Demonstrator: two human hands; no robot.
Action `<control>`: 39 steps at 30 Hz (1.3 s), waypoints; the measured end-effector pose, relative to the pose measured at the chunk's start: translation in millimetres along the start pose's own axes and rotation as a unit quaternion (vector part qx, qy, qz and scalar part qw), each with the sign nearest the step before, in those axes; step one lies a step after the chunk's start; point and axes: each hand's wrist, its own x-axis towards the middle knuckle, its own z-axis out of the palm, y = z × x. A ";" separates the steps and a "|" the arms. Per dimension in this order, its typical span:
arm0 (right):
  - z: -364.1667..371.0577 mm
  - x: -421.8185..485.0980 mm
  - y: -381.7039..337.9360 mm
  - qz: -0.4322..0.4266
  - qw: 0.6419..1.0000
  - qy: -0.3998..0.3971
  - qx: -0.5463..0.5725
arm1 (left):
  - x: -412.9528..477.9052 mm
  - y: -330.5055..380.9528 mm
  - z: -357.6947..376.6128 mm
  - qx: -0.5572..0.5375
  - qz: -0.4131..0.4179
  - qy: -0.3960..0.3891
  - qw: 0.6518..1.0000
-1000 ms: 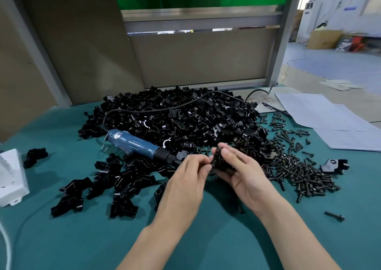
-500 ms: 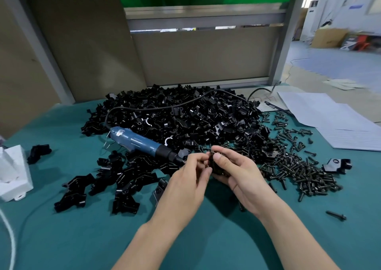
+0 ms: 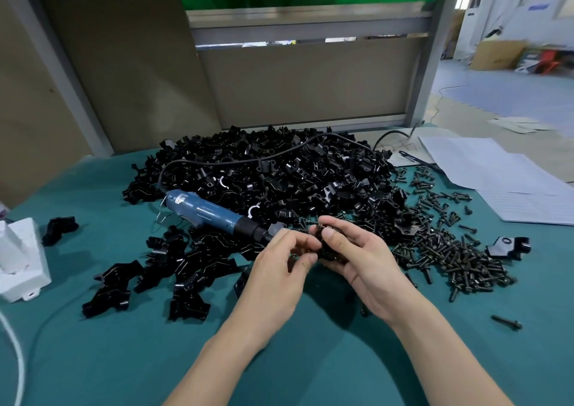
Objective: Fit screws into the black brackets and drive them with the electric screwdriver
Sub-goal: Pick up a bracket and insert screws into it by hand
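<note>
Forearms in from bottom edge, converging over green table (image 3: 124,359). Right hand (image 3: 363,266) palm-up and tilted leftward, fingers curled beneath bracket (image 3: 326,247), thumb pressed on top: a firm grasp. Left hand (image 3: 276,269) back-up at bracket's left side, fingers curled, thumb and forefinger tips close together; impossible to tell whether anything is pinched between them. Bracket held just above table, in front of pile (image 3: 279,182), beside screwdriver's front end; mostly covered by fingers, so long axis and facing unclear. Screwdriver (image 3: 211,214) lying flat at pile's front edge, in neither hand, long axis running upper left to lower right, black nose aimed at hands, tip hidden behind left hand. Cord (image 3: 248,160) from its rear end, arcing over pile toward back right. Screws (image 3: 450,259) heaped right of hands, touching pile's right edge, pointing every way; one stray screw (image 3: 506,322) nearer front, well apart. Loose group of brackets (image 3: 155,275) left of hands, below screwdriver. Paper (image 3: 497,176) at far right, white block (image 3: 18,259) at left edge.
</note>
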 end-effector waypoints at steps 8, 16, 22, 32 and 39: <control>0.3 -0.6 -0.7 0.004 1.000 0.001 -0.005 | -1.6 -0.8 0.4 0.042 -0.012 0.019 0.999; 0.4 -0.7 -2.0 0.008 1.000 0.001 0.006 | -1.8 5.8 -2.9 0.033 0.007 0.035 0.999; 1.7 -1.2 -1.6 0.022 1.000 0.009 0.010 | -1.8 3.9 -4.6 0.103 0.019 -0.002 0.995; 3.4 -2.1 -2.2 0.032 0.999 0.020 0.001 | -4.6 4.1 -10.3 0.219 0.021 -0.009 0.975; 1.1 -3.5 -5.8 0.013 0.999 0.024 -0.018 | -9.4 9.9 -12.4 0.238 0.042 -0.036 0.970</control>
